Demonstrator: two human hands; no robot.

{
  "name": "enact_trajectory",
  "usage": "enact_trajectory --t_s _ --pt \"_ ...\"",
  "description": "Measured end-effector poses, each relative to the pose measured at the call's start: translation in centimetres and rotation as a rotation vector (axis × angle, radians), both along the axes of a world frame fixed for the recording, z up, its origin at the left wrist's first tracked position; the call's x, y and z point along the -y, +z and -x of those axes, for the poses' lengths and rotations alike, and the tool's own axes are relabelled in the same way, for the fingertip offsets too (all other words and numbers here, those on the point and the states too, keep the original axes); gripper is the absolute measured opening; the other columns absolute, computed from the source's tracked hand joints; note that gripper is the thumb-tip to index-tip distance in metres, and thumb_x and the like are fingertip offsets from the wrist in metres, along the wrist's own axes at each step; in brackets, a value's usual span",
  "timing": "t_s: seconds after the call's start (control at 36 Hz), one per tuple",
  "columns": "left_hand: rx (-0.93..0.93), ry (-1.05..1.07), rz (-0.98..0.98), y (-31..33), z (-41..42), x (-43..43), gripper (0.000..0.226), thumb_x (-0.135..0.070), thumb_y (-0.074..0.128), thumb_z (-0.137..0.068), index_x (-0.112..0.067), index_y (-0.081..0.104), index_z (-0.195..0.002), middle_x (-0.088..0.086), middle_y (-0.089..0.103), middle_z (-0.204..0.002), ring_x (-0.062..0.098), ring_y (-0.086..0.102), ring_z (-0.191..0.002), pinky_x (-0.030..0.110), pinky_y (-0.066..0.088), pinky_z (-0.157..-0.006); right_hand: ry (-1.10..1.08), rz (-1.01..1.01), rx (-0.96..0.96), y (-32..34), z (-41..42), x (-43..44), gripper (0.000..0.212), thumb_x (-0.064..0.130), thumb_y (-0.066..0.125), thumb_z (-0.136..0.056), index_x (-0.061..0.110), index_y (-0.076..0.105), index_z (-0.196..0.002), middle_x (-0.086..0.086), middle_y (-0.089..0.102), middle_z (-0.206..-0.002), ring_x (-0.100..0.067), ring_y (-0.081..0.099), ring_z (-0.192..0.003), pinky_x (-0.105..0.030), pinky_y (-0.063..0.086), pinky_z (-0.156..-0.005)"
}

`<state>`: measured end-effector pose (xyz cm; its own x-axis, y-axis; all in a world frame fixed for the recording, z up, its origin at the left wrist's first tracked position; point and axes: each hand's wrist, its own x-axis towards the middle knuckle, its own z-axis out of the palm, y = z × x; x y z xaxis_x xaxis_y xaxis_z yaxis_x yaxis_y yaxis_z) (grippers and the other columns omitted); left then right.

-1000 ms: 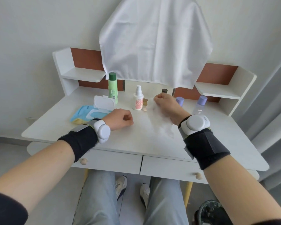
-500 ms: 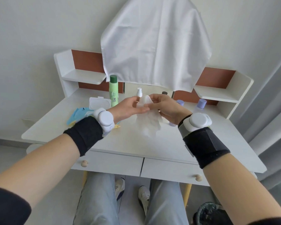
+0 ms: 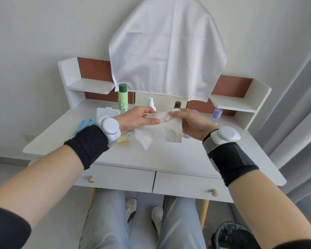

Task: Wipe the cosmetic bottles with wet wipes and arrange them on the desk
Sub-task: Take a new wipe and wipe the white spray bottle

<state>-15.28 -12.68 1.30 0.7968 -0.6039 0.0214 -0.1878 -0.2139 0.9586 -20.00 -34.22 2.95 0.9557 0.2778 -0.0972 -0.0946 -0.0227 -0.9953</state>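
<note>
- Illumination: bright, even and diffuse; no glare noted.
- Shadows: soft and faint on the desk [image 3: 169, 159] top, darker beneath it.
- Distortion: wide-angle bowing at the edges; the curtain [image 3: 298, 105] leans inward.
- Focus: adequate, mild overall softness.

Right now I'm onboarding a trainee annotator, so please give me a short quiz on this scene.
1. True or false: the left hand and right hand both hold the wet wipe.
2. The green bottle is capped in: A) dark green, B) red, C) yellow.
3. How many drawer knobs show on the desk front?
Key: 1 true; 2 A; 3 two.
</note>
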Motion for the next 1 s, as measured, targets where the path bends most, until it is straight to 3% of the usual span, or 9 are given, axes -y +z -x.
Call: enact_trajectory --t_s 0.08,0.19,0.31,0.5,0.56,0.69,0.81,0.92,1.0 --pt "0.000 0.007 0.015 0.1 -0.1 -0.2 0.012 -0.019 0.070 -0.085 -0.017 0.059 -0.088 0.007 0.065 -0.084 0.016 0.061 -0.070 0.024 0.049 -0.063 -0.037 -0.024 0.013 -0.1 0.1 0.1 0.012 0.014 0.055 -0.097 0.005 0.062 -0.100 -0.011 0.067 -0.102 -0.025 0.063 -0.099 -0.038 0.049 -0.096" --pt "0.001 0.019 0.041 0.0 -0.4 -0.5 0.018 -0.024 0.076 -0.080 -0.017 0.061 -0.086 0.006 0.066 -0.087 0.017 0.062 -0.078 0.027 0.047 -0.072 -0.054 -0.147 0.069 -0.4 -0.3 0.9 0.019 0.005 0.065 -0.089 0.016 0.051 -0.082 -0.006 0.058 -0.087 -0.024 0.059 -0.085 -0.038 0.053 -0.088" --pt "-0.015 0.053 0.041 -0.2 -0.7 -0.9 0.016 -0.029 0.071 -0.084 -0.026 0.058 -0.074 -0.001 0.057 -0.075 0.012 0.053 -0.064 0.025 0.036 -0.056 -0.157 -0.213 0.139 -0.5 -0.7 1.3 0.027 0.003 0.075 -0.072 0.020 0.056 -0.083 -0.006 0.039 -0.081 -0.026 0.048 -0.078 -0.037 0.044 -0.084" --pt "-0.007 0.103 0.055 -0.6 -1.1 -1.1 0.027 -0.023 0.064 -0.091 -0.019 0.046 -0.071 -0.011 0.054 -0.063 0.002 0.049 -0.055 0.020 0.032 -0.054 -0.382 0.101 0.396 -0.2 -0.8 0.4 0.024 0.007 0.076 -0.072 0.021 0.059 -0.081 -0.011 0.049 -0.079 -0.025 0.050 -0.073 -0.038 0.043 -0.069" --pt "-0.053 0.068 0.042 -0.7 -1.1 -1.5 0.029 -0.034 0.075 -0.079 -0.016 0.052 -0.078 -0.001 0.059 -0.076 0.010 0.051 -0.065 0.023 0.031 -0.055 -0.415 0.103 0.438 -0.2 -1.0 0.0 0.025 0.000 0.072 -0.080 0.019 0.056 -0.087 -0.007 0.051 -0.077 -0.018 0.053 -0.065 -0.037 0.050 -0.064" --pt "-0.084 0.042 -0.075 -0.8 -0.7 -2.4 0.077 -0.041 0.084 -0.054 0.000 0.052 -0.112 0.013 0.060 -0.099 0.023 0.053 -0.082 0.026 0.032 -0.056 -0.486 0.219 0.542 -0.4 -1.2 -0.7 0.024 0.004 0.068 -0.087 0.024 0.056 -0.091 -0.002 0.053 -0.081 -0.008 0.049 -0.058 -0.029 0.048 -0.055" --pt "-0.068 0.047 -0.164 -1.1 -0.9 -2.8 0.073 -0.043 0.086 -0.051 -0.005 0.059 -0.108 0.012 0.067 -0.102 0.024 0.062 -0.086 0.036 0.043 -0.070 -0.547 0.307 0.592 -1.1 -1.6 -0.8 0.021 0.011 0.069 -0.086 0.025 0.058 -0.094 0.004 0.049 -0.083 -0.002 0.046 -0.059 -0.018 0.043 -0.059" --pt "-0.074 0.008 -0.239 -0.8 -0.7 -3.0 0.053 -0.034 0.081 -0.073 0.001 0.061 -0.107 0.005 0.055 -0.071 0.017 0.044 -0.054 0.022 0.021 -0.045 -0.589 0.444 0.658 -1.7 -1.9 -0.8 0.018 0.013 0.069 -0.086 0.021 0.057 -0.097 0.008 0.043 -0.078 0.000 0.039 -0.055 -0.011 0.036 -0.057" --pt "-0.086 0.046 -0.293 -0.7 -1.0 -2.9 0.025 -0.028 0.070 -0.087 -0.005 0.059 -0.089 0.000 0.033 -0.058 0.011 0.027 -0.042 0.021 0.014 -0.043 -0.632 0.512 0.702 -1.8 -2.1 -0.8 0.022 0.017 0.071 -0.085 0.023 0.055 -0.099 0.010 0.041 -0.073 -0.003 0.039 -0.057 -0.016 0.034 -0.059"
